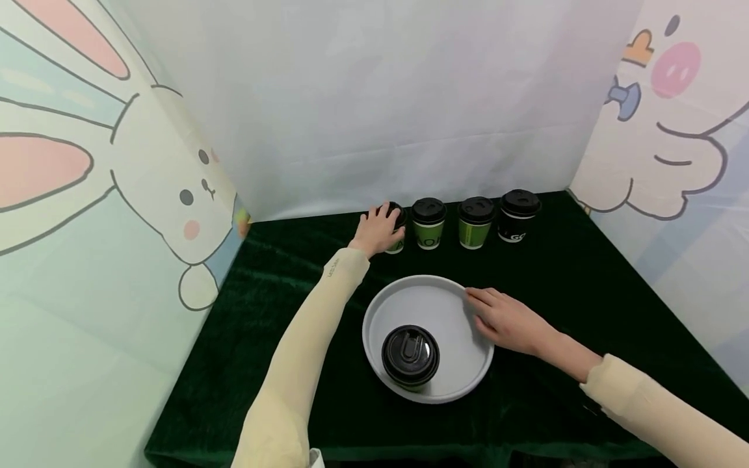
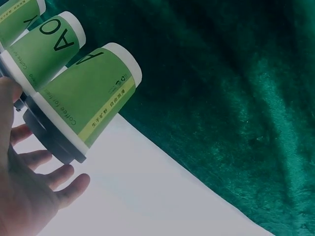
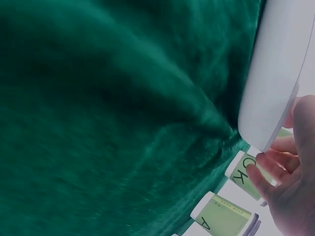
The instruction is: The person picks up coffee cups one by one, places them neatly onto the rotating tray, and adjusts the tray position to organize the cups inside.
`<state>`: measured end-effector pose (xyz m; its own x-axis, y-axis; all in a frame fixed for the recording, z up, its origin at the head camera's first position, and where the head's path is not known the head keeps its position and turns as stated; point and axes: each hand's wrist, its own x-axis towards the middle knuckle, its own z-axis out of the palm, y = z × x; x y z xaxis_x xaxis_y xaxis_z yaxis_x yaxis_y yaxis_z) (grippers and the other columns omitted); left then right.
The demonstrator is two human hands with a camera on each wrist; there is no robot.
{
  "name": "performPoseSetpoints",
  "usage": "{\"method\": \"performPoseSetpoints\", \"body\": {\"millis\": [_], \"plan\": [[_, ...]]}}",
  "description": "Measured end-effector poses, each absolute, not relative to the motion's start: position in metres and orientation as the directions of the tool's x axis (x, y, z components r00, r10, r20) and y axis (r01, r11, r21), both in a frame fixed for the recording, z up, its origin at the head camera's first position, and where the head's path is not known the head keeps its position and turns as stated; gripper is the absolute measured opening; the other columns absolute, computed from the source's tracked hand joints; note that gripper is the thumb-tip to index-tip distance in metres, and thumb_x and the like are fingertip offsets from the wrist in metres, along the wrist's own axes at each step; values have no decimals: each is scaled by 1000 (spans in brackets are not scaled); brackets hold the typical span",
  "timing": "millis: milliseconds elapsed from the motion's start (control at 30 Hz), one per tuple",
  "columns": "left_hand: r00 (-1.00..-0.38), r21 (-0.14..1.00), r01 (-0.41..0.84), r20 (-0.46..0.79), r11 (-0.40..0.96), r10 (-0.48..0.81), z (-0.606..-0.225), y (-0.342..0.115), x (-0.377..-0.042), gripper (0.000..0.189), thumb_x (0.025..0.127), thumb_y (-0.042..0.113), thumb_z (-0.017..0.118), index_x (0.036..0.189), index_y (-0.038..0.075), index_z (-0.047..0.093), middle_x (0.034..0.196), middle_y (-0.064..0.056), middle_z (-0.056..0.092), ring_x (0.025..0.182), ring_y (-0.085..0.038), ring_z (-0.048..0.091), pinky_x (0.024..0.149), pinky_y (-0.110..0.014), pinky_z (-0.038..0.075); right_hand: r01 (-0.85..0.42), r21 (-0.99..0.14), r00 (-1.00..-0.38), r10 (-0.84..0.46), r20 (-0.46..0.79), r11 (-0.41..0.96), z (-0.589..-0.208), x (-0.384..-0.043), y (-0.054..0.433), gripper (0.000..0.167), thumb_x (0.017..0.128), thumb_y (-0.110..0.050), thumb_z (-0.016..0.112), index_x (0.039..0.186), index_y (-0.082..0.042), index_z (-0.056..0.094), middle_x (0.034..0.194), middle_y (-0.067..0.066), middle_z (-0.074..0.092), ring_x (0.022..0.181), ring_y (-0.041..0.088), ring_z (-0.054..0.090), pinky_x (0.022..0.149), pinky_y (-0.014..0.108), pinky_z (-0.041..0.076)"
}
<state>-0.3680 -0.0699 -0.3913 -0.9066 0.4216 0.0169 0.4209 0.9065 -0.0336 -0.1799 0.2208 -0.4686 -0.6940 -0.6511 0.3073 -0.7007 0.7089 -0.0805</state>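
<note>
My left hand (image 1: 377, 231) is at the leftmost green paper coffee cup (image 1: 396, 246), spread fingers overlapping its black lid (image 2: 51, 130). In the left wrist view its thumb and fingers lie loosely about the lid side, the outer fingertips apart from it. My right hand (image 1: 509, 320) holds the right rim of a round pale grey tray (image 1: 450, 364), thumb inside and fingers along the outside. Toward the tray's near left side stands another coffee cup (image 1: 411, 356), seen mostly as its black lid from above.
Right of the left hand, two more green cups (image 1: 429, 234) (image 1: 473, 235) and a black cup (image 1: 513, 229) stand in a row along the back. Dark green velvet cloth (image 1: 281, 305) covers the table. A white curtain (image 1: 409, 97) hangs behind, with cartoon panels on both sides.
</note>
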Motion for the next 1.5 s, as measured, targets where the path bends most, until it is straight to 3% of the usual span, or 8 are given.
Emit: {"method": "performPoseSetpoints", "body": {"millis": [400,600,800,1100,1500], "plan": [[-902,-54,427,40,903,429,-381,-69,-368,59,106,50,43,155,18,34,161,-19,28,140,-47,34,112,-54,33,-652,-42,-711,-590,383,757,-472,-136,224,41,90,-26,71,124,-3,68,131,19,60,110,30,62,84,48,54],[-909,57,416,10,908,416,-382,-72,-367,57,103,45,53,151,18,37,157,-22,30,140,-52,30,114,-56,30,-605,-41,-743,-545,389,795,-474,-118,216,36,89,-34,69,116,-9,71,122,15,61,106,28,62,80,46,55],[-913,142,403,-7,904,408,-383,-78,-363,65,100,44,60,152,15,34,154,-24,30,135,-46,38,106,-54,40,-570,-58,-765,-505,400,819,-478,-108,211,34,90,-35,66,111,-10,72,123,15,61,104,27,62,76,43,56],[-916,234,390,2,891,401,-382,-83,-360,75,98,43,63,155,11,26,153,-22,27,133,-41,41,100,-49,46,-568,-46,-759,-501,415,822,-479,-107,208,33,89,-35,66,110,-10,72,123,17,61,105,31,62,79,47,55],[-884,117,463,137,879,447,-351,-80,-347,81,94,57,56,157,15,27,149,-19,34,124,-36,46,92,-49,50,-540,-86,-770,-450,453,837,-457,-142,215,39,90,-31,71,118,-4,68,122,19,59,103,34,61,75,50,53]]}}
